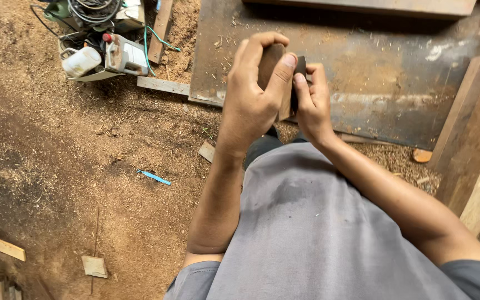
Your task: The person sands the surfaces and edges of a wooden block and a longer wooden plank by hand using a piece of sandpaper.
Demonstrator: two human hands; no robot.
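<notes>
A broad dark board (373,83) lies flat over the sawdust floor (84,166), with power tools (106,53) well apart at the upper left. Above the board's near edge, the left hand (254,97) wraps a small dark wood block (276,66), its long axis upright, thumb pressed on the top edge. The right hand (312,105) pinches the block's right side, fingertips touching. Both grips are closed on it, the left holding more of it.

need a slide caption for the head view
Both hands, left hand and right hand, grip a small dark wooden block above a sawdust-covered floor.
</notes>
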